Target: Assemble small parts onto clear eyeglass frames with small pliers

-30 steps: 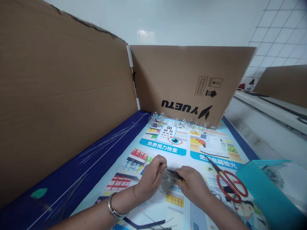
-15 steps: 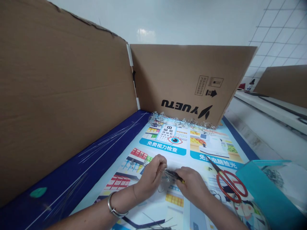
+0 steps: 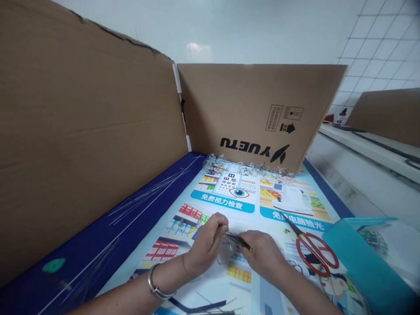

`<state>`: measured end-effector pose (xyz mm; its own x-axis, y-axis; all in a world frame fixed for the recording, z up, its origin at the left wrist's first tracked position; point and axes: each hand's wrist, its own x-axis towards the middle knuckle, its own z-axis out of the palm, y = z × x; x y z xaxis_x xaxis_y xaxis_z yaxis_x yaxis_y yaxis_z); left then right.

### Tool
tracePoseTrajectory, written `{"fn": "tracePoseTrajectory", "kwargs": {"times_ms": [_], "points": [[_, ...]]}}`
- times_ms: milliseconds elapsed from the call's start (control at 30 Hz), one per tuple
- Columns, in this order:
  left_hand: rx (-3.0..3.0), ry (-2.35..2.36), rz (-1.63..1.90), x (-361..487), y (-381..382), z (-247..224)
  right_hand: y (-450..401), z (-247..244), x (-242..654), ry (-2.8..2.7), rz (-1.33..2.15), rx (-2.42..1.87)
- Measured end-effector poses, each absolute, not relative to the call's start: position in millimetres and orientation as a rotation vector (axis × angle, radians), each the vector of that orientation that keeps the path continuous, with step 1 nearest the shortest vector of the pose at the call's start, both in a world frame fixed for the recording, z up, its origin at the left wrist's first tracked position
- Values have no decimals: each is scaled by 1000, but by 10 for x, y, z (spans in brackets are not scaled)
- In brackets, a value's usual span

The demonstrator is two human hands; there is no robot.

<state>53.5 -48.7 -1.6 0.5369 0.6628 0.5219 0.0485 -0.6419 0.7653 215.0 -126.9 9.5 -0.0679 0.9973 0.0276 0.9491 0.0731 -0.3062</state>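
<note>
My left hand [image 3: 209,238], with a silver bangle at its wrist, is closed in a pinch on a small piece of thin wire [image 3: 220,262] that curls below the fingertips. A clear bead [image 3: 230,247] hangs on it. My right hand [image 3: 262,251] is wrapped round the pliers [image 3: 239,240], which have dark jaws and a bit of yellow on the handle. The jaws point left and meet the wire right by my left fingertips. What exactly the jaws grip is too small to tell.
Red-handled scissors [image 3: 316,253] lie at the right beside a teal box [image 3: 367,262] holding clear plastic and wire bits. Cardboard panels [image 3: 229,105] stand at the back and left. Along the back panel's foot lies a row of wire-and-bead pieces [image 3: 249,169]. Loose wires [image 3: 219,311] lie at the front.
Both hands stay nearly in place, with the pliers still at the wire. The wire's loop and bead hang slightly differently below the jaws. The camera view has shifted a little.
</note>
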Motion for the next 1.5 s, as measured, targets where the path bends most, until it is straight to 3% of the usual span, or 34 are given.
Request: {"fn": "tracePoseTrajectory", "kwargs": {"times_ms": [300, 1500], "points": [[1970, 592, 1138, 544, -488, 6, -1274, 164, 2144, -2029, 387, -1970], [2268, 546, 1178, 581, -549, -23, -1387, 261, 2026, -2030, 112, -2218]]}}
